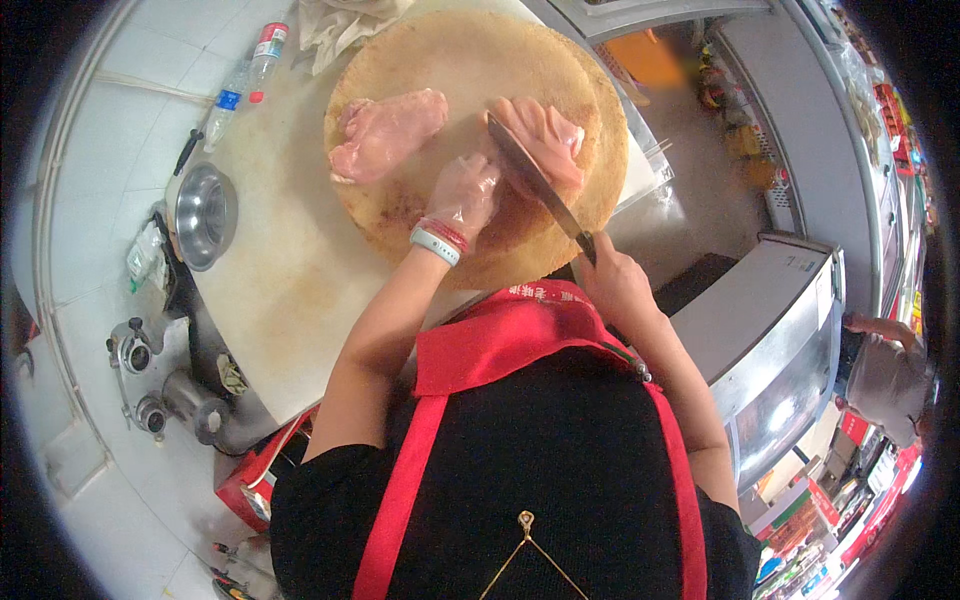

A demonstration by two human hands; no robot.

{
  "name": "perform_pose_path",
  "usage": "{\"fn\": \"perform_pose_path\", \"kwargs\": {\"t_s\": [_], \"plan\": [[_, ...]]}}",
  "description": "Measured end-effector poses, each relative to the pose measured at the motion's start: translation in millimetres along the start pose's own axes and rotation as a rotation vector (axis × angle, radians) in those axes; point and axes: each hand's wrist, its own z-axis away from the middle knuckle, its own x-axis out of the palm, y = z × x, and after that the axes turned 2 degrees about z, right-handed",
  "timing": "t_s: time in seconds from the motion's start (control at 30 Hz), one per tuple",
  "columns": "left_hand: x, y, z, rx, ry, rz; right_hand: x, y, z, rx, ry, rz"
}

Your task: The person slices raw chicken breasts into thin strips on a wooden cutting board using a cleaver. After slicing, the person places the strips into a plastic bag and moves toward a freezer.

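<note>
My right hand (616, 277) grips the handle of a long-bladed kitchen knife (532, 176). The blade slants up and left over the near side of a round wooden chopping block (465, 52), against a sliced piece of raw meat (544, 139) that looks like chicken breast. In a clear plastic glove, my left hand (466, 191) holds the meat at the blade's left side; its fingertips are partly blurred. Another piece of pale pink raw meat (390, 135) lies flat on the block's left half, apart from both hands.
The block stands on a pale worktop (277, 300). At its left edge are a steel bowl (204, 217), plastic bottles (268, 56) and a black-handled tool (187, 152). A cloth (341, 26) lies behind. Right of me stands a glass-fronted cabinet (780, 315); beyond it, another person (885, 382).
</note>
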Motion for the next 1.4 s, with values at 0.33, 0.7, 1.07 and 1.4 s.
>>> {"fn": "perform_pose_path", "kwargs": {"t_s": [0.33,0.7,1.07,1.4], "plan": [[-11,15,-5,0.17,-0.082,0.035,-8,-3,-9,-0.014,-0.025,-0.039],[-7,17,-5,0.149,0.101,0.125,-25,34,68,0.157,-0.135,0.069],[-15,-1,-7,0.216,0.027,0.072,-25,40,79,0.134,-0.134,0.061],[-30,-24,2,0.111,-0.139,0.311,-15,54,81,0.113,-0.12,-0.04]]}}
